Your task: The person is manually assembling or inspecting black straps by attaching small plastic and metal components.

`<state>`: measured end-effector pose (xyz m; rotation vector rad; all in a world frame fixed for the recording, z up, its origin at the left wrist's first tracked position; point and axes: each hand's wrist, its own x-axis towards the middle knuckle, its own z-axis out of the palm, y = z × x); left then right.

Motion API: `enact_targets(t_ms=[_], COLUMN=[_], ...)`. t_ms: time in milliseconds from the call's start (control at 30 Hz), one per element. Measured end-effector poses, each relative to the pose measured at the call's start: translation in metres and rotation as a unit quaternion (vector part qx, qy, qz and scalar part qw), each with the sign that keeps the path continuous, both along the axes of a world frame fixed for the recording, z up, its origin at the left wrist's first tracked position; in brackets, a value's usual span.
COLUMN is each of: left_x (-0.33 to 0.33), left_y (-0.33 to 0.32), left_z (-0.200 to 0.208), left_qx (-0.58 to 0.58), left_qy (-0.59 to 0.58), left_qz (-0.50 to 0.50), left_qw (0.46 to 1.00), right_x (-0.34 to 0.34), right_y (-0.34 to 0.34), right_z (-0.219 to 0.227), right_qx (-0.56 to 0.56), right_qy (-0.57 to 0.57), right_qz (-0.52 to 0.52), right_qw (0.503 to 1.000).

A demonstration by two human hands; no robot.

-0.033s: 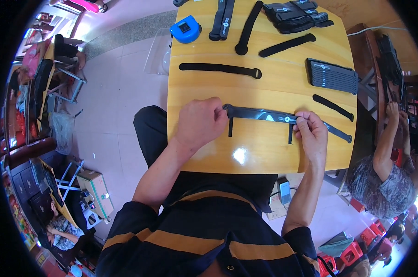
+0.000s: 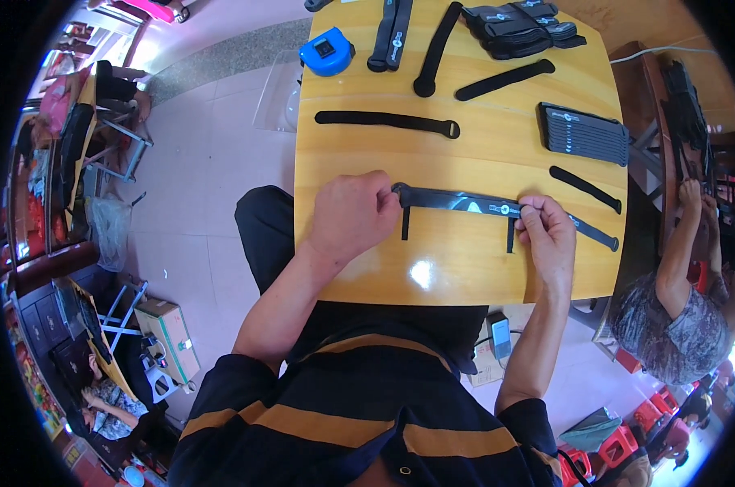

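Note:
A dark strap (image 2: 458,200) with white print lies across the near part of the wooden table (image 2: 465,280), pulled straight between my hands. My left hand (image 2: 353,209) is closed at its rounded left end, fingertips partly hidden. With thumb and fingers pinched together, my right hand (image 2: 550,231) grips it farther right, by the print. Past that hand the strap's tail (image 2: 599,234) runs on to the right. Two narrow black strips (image 2: 406,225) stick out toward me from under the strap, one near each hand; whether they are joined to it, I cannot tell.
Beyond my hands lie a black strap with a slotted end (image 2: 384,122), several other loose straps, a neat strap stack (image 2: 584,134) and a bundled pile (image 2: 522,28). A blue tape measure (image 2: 327,53) sits far left. At right, another person's arms (image 2: 680,243) work at a neighbouring table.

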<state>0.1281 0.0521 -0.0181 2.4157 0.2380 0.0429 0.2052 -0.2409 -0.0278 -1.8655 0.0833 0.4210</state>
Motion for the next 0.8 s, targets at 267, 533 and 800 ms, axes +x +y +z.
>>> enact_targets(t_ms=[267,533,800], left_x=[0.004,0.007,0.007], left_y=[0.003,0.015,0.024], left_z=[-0.001,-0.004,-0.005], left_qx=[0.03,-0.006,-0.09], left_qy=[0.015,0.03,0.021], left_qz=[-0.011,-0.055,-0.027], left_qw=[0.999,0.998,0.995], right_x=[0.003,0.001,0.004], right_y=[0.004,0.006,0.069], right_z=[0.0,0.002,0.038], right_qx=[-0.035,-0.223,-0.272], right_qy=[-0.009,-0.167,-0.504], right_qz=[-0.002,0.011,0.035], right_qw=[0.999,0.96,0.819])
